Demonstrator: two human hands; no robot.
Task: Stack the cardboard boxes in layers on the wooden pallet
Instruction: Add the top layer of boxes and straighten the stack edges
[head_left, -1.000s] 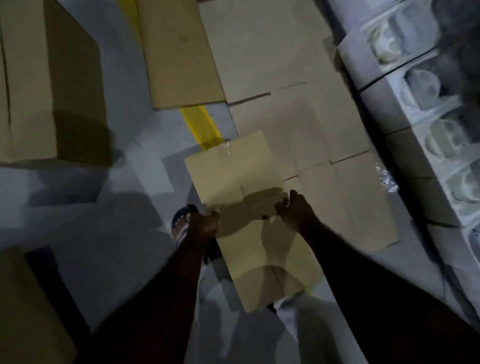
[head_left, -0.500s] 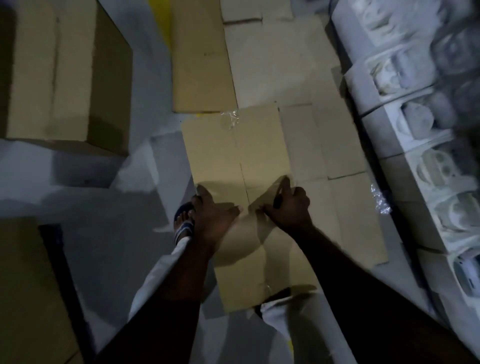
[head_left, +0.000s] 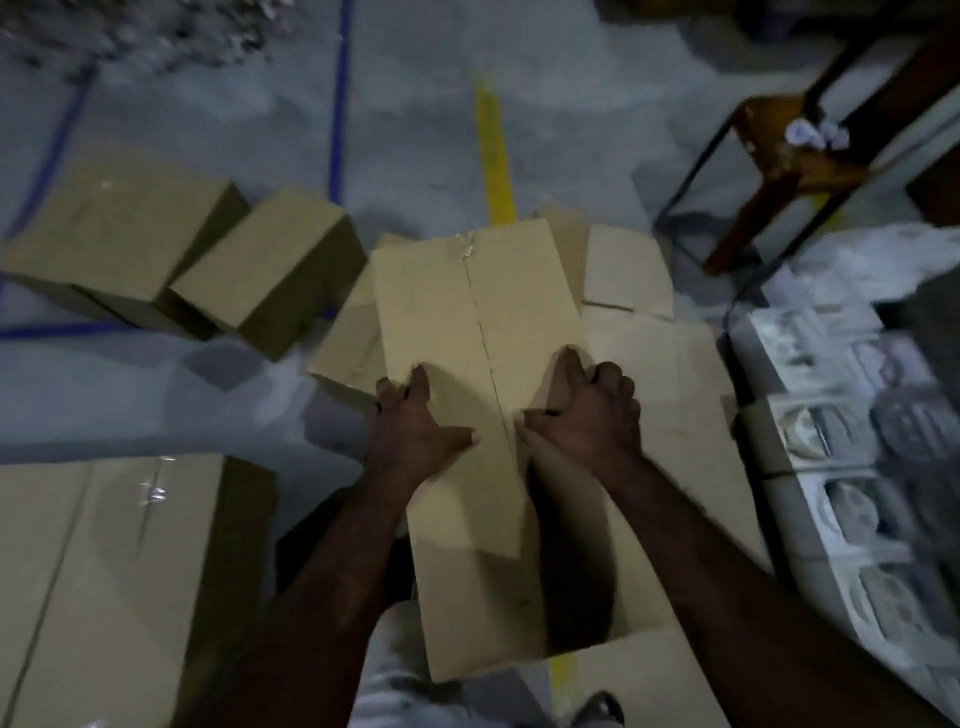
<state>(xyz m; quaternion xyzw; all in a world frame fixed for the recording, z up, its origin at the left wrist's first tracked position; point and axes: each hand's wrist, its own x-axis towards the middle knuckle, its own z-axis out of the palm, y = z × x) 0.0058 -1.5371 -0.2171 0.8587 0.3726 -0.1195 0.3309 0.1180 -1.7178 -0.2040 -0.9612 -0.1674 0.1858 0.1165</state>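
I hold a flattened cardboard box (head_left: 467, 322) in front of me, its taped seam running down the middle. My left hand (head_left: 415, 431) grips its left edge, thumb lying across the top face. My right hand (head_left: 582, 415) grips a folded flap at the right edge, fingers curled round it. The box hangs tilted above the floor. Two closed cardboard boxes (head_left: 197, 260) lie on the floor at the left, and a larger taped box (head_left: 114, 571) fills the lower left. No wooden pallet is in view.
Flat cardboard sheets (head_left: 670, 395) cover the floor under and right of the held box. White moulded packing trays (head_left: 852, 467) line the right side. A brown plastic chair (head_left: 795, 156) stands at upper right. Yellow (head_left: 493, 156) and blue (head_left: 340, 104) floor lines cross the grey floor.
I have lifted the flattened box off the floor and raised my view, so the far floor, the chair and two closed boxes came into sight. Both hands slid out to its side edges.
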